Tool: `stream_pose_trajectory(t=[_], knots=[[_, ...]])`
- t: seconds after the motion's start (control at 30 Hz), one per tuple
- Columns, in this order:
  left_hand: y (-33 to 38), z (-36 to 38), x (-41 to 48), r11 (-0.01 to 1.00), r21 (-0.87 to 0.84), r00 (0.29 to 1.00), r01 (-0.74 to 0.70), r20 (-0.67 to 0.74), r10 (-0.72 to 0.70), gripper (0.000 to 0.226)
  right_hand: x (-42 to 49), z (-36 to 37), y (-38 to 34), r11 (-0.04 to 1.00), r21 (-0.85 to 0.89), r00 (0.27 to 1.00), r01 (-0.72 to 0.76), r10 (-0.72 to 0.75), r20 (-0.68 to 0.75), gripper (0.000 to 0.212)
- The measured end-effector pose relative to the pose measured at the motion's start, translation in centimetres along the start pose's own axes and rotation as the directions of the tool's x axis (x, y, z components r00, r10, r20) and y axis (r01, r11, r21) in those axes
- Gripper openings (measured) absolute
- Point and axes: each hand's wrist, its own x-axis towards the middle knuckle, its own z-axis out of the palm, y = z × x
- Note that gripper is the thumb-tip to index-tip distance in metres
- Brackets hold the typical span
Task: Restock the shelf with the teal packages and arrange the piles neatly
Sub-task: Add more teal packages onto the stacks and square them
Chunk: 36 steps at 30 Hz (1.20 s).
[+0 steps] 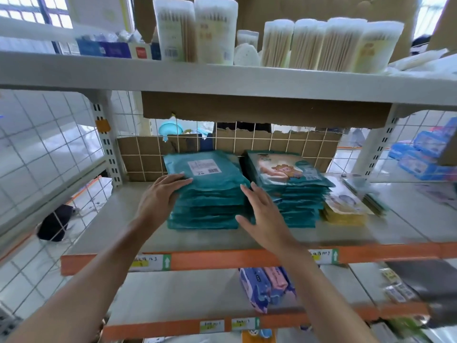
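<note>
Two piles of teal packages stand side by side on the middle shelf. The left pile shows a white label on its top package. The right pile shows a cartoon picture on top. My left hand lies flat with straight fingers against the left pile's left side and top edge. My right hand is open, its fingers straight against the left pile's right side, in the gap between the two piles.
A yellow pile of packages lies right of the teal piles. Cotton swab tubs fill the shelf above. Pink and blue packs sit on the shelf below. Wire mesh and cardboard back the shelf. Blue packs are stacked far right.
</note>
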Motion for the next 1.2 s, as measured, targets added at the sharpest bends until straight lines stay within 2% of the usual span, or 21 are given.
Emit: stream_pose_trajectory(t=[0.07, 0.2, 0.33, 0.4, 0.47, 0.53, 0.6, 0.7, 0.8, 0.87, 0.9, 0.97, 1.07, 1.13, 1.2], knots=[[0.3, -0.5, 0.4, 0.999, 0.012, 0.999, -0.032, -0.026, 0.032, 0.039, 0.3, -0.3, -0.1, 1.000, 0.009, 1.000, 0.008, -0.008, -0.026, 0.069], [1.9, -2.2, 1.1, 0.992, 0.051, 0.974, -0.119, -0.190, 0.127, 0.037, 1.1, -1.3, -0.1, 0.998, 0.021, 0.992, 0.061, -0.058, -0.113, 0.070], [4.1, -4.5, 2.0, 0.973, 0.070, 0.946, -0.219, -0.230, 0.230, 0.032, 2.4, -3.2, -0.4, 0.988, 0.003, 0.948, 0.153, -0.146, -0.283, 0.066], [5.5, -5.6, 2.5, 0.968, 0.055, 0.937, -0.245, -0.241, 0.251, 0.035, 3.2, -4.5, -0.9, 0.978, 0.007, 0.937, 0.208, -0.197, -0.288, 0.065], [6.7, -6.5, 3.2, 0.955, 0.051, 0.922, -0.291, -0.252, 0.294, 0.035, 3.9, -5.7, -1.5, 0.970, 0.024, 0.947, 0.241, -0.230, -0.225, 0.064], [7.9, -7.2, 3.9, 0.946, 0.073, 0.912, -0.317, -0.250, 0.325, 0.032, 4.4, -6.6, -2.0, 0.971, 0.037, 0.959, 0.236, -0.227, -0.169, 0.056], [9.1, -7.9, 4.4, 0.934, 0.077, 0.897, -0.349, -0.261, 0.356, 0.033, 4.7, -6.9, -2.3, 0.968, 0.016, 0.954, 0.250, -0.244, -0.173, 0.045], [10.9, -8.8, 4.8, 0.914, 0.036, 0.871, -0.403, -0.292, 0.395, 0.031, 4.9, -7.0, -2.3, 0.965, 0.034, 0.933, 0.259, -0.241, -0.266, 0.030], [11.8, -8.9, 5.2, 0.907, -0.008, 0.855, -0.422, -0.337, 0.395, 0.025, 4.5, -6.9, -2.0, 0.963, 0.054, 0.907, 0.262, -0.227, -0.356, 0.026], [12.1, -8.8, 5.3, 0.906, -0.038, 0.833, -0.421, -0.411, 0.370, 0.022, 4.2, -6.6, -1.8, 0.964, 0.088, 0.890, 0.253, -0.196, -0.412, 0.026], [12.2, -8.7, 5.1, 0.915, -0.041, 0.823, -0.400, -0.455, 0.340, 0.028, 4.0, -6.5, -1.7, 0.959, 0.141, 0.887, 0.247, -0.166, -0.430, 0.028], [11.9, -8.3, 4.5, 0.949, -0.054, 0.820, -0.312, -0.520, 0.240, 0.042, 3.4, -6.1, -1.4, 0.917, 0.334, 0.896, 0.219, -0.054, -0.441, 0.033], [10.7, -7.2, 2.2, 0.985, -0.095, 0.793, -0.143, -0.607, 0.056, 0.053, 2.5, -5.7, -0.6, 0.777, 0.612, 0.914, 0.150, 0.127, -0.386, 0.029], [9.3, -5.8, 0.3, 0.988, -0.146, 0.774, -0.048, -0.631, -0.056, 0.060, 1.9, -5.3, -0.1, 0.688, 0.714, 0.919, 0.133, 0.184, -0.348, 0.022], [7.8, -3.8, -1.6, 0.962, -0.268, 0.774, 0.051, -0.599, -0.208, 0.070, 1.2, -4.6, 0.5, 0.581, 0.804, 0.916, 0.126, 0.243, -0.319, 0.015]])
